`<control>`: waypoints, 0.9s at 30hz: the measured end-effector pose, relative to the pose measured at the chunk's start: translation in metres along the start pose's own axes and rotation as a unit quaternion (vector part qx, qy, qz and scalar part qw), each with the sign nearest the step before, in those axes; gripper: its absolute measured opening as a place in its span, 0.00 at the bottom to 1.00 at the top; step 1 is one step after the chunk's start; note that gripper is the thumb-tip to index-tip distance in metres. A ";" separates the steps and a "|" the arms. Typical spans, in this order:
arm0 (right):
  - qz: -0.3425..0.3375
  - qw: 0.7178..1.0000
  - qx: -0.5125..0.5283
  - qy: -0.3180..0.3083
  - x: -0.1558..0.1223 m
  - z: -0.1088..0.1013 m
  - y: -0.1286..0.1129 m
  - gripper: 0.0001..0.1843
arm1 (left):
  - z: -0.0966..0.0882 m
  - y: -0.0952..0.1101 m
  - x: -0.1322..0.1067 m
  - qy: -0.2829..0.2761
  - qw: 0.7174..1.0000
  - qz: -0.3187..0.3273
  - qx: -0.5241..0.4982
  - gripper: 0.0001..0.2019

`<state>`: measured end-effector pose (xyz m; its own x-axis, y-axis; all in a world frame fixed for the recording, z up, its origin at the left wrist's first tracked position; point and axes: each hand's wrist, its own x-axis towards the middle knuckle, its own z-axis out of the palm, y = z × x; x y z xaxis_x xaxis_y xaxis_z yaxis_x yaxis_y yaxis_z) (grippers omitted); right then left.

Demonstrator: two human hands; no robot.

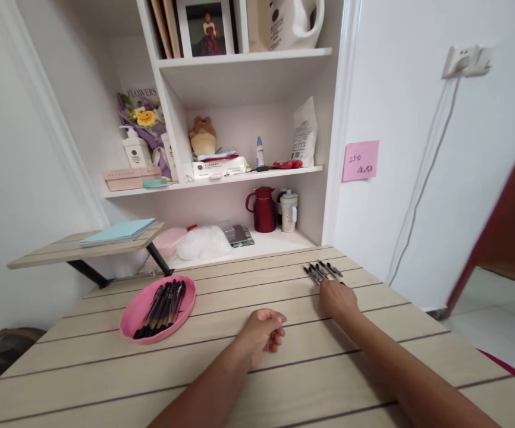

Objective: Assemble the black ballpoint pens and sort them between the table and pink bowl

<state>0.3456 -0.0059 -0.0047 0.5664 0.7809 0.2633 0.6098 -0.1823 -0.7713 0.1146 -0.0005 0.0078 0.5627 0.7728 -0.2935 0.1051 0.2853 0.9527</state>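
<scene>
My left hand [264, 334] hovers near the middle of the wooden table, its fingers loosely curled in with the thumb over them. Nothing shows in its grasp. My right hand [338, 299] reaches to a small group of pens [322, 271] lying side by side towards the table's far right. The back of that hand hides its fingertips, so I cannot make out whether a pen is gripped. Left of my hands, a pink scalloped tray [189, 293] holds a bundle of black-capped pens [162, 309].
A raised wooden shelf [56, 249] with pale blue paper [119, 230] stands at the table's far left. Behind the table, a white shelf unit [244, 59] holds a red jug [264, 210] and a cup [289, 211]. A cable [422, 178] hangs down the right wall.
</scene>
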 end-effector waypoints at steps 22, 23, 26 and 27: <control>-0.021 0.960 -0.275 -0.053 0.036 0.002 -0.012 0.12 | -0.015 -0.003 0.008 -0.008 0.944 -0.003 -0.331 0.07; -0.023 0.954 -0.293 -0.059 0.038 0.004 -0.009 0.12 | -0.014 -0.003 0.008 -0.008 0.945 -0.001 -0.327 0.07; -0.031 0.937 -0.339 -0.080 0.040 0.014 -0.005 0.11 | -0.014 -0.003 0.008 -0.012 0.948 0.001 -0.319 0.08; -0.034 0.931 -0.354 -0.088 0.040 0.017 -0.005 0.11 | -0.014 -0.003 0.008 -0.014 0.949 0.002 -0.316 0.08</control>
<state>0.3559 0.0364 -0.0005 0.4517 0.8793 0.1508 0.8885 -0.4280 -0.1653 0.1075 0.0128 0.0011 0.5850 0.7612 -0.2799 -0.4044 0.5729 0.7129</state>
